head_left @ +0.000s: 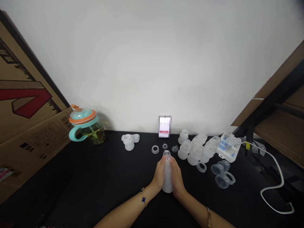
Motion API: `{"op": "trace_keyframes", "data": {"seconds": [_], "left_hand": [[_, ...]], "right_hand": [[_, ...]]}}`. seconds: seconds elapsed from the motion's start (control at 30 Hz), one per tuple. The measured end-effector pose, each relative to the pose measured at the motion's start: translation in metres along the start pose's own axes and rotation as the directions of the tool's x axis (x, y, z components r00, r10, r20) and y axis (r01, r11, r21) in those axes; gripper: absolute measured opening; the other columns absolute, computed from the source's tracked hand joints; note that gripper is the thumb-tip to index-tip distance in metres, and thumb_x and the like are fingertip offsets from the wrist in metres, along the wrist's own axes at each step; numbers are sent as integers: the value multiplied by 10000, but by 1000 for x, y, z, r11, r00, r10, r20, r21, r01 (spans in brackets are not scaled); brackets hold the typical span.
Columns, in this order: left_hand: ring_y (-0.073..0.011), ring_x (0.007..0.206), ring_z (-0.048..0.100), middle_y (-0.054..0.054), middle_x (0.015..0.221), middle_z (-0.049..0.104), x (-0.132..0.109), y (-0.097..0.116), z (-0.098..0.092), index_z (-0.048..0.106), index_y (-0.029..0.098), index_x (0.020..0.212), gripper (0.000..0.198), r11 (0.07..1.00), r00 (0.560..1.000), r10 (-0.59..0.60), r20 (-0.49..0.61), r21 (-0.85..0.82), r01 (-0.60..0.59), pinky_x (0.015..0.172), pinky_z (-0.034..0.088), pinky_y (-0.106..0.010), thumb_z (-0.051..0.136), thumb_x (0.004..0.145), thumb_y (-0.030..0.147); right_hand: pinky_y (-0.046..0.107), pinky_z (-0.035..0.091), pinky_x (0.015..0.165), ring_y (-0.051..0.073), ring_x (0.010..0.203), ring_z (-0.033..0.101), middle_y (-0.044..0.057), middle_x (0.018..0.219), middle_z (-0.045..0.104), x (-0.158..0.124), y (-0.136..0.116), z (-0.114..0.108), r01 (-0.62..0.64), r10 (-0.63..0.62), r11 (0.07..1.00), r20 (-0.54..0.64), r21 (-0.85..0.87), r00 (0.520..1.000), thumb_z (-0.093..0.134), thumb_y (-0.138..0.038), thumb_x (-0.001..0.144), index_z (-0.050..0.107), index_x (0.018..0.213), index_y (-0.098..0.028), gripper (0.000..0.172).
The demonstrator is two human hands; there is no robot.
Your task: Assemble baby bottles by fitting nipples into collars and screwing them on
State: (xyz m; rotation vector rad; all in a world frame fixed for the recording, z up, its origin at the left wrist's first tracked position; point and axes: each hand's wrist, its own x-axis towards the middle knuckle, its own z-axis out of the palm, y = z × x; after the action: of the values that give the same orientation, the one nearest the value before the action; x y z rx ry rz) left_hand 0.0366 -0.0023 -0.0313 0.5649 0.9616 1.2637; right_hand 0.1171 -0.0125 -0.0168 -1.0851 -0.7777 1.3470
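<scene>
Between my two hands is a whitish baby bottle (167,177) with a clear cap on top, its base toward me. My left hand (158,175) wraps its left side and my right hand (177,178) its right side, with both thumbs up near the cap. Just beyond the bottle lie a translucent collar ring (155,149), a clear nipple (165,146) and another clear nipple (174,148). Several similar bottles (196,155) stand in a cluster to the right, with a loose ring (201,167) in front of them.
A phone (164,126) leans on the wall. White bottle bodies (129,143) stand back left, near a teal-handled tea jug (87,126). Clear caps (222,180), a white box (229,147) and a white cable (282,177) lie right. Cardboard boxes (28,133) flank the black table (95,177).
</scene>
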Motion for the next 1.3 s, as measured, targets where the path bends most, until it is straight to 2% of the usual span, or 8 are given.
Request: {"op": "trace_keyframes", "data": {"seconds": [0.17, 0.4, 0.63, 0.9, 1.13, 1.3], "left_hand": [[-155, 672, 561, -14, 714, 625, -3, 3, 4, 688, 141, 851, 607, 1000, 1000, -8, 10, -6, 8, 654, 447, -300, 700, 700, 729], [-151, 661, 553, -15, 713, 624, 0, 0, 1, 675, 135, 876, 594, 1000, 999, 0, 51, -9, 0, 640, 430, -290, 681, 738, 712], [-152, 676, 552, -16, 735, 627, 0, 0, 1, 680, 136, 867, 601, 1000, 1000, -3, 22, -6, 3, 662, 434, -299, 693, 718, 718], [-162, 695, 547, -26, 733, 635, -1, 2, 2, 684, 147, 805, 612, 999, 999, 43, 3, 25, -43, 668, 432, -299, 714, 667, 742], [-148, 638, 535, -20, 672, 613, 1, 4, 6, 691, 130, 832, 654, 998, 998, 10, 64, 61, -14, 603, 414, -283, 681, 684, 767], [-163, 656, 559, -27, 699, 627, 3, 1, 4, 683, 144, 859, 686, 999, 999, -12, 47, 38, 10, 623, 439, -295, 681, 650, 798]], "right_hand": [[376, 537, 849, 276, 977, 676, 51, 1076, 745, 0, 2, -1, 7, -7, 1000, 16, -3, 1000, 664, -594, 822, 724, 1081, -251, 434], [363, 530, 822, 268, 955, 673, 33, 1057, 747, 2, 3, -2, 26, -26, 1000, 10, -9, 1000, 665, -598, 811, 729, 1036, -273, 400], [366, 537, 797, 262, 901, 671, 43, 1039, 749, -1, -1, 0, 31, -31, 999, 10, -21, 999, 664, -611, 806, 730, 1049, -258, 434], [370, 529, 838, 273, 982, 664, 36, 1061, 744, 0, 4, -2, 51, -51, 999, 6, 1, 999, 666, -606, 810, 735, 1025, -279, 397], [377, 533, 846, 268, 936, 671, 44, 1023, 747, -1, 3, -1, 55, -55, 998, -13, 27, 998, 664, -629, 804, 736, 995, -259, 423], [362, 534, 828, 261, 922, 672, 40, 1031, 743, -2, 1, -2, 58, -59, 997, 15, 49, 998, 662, -609, 821, 728, 1014, -268, 397]]}}
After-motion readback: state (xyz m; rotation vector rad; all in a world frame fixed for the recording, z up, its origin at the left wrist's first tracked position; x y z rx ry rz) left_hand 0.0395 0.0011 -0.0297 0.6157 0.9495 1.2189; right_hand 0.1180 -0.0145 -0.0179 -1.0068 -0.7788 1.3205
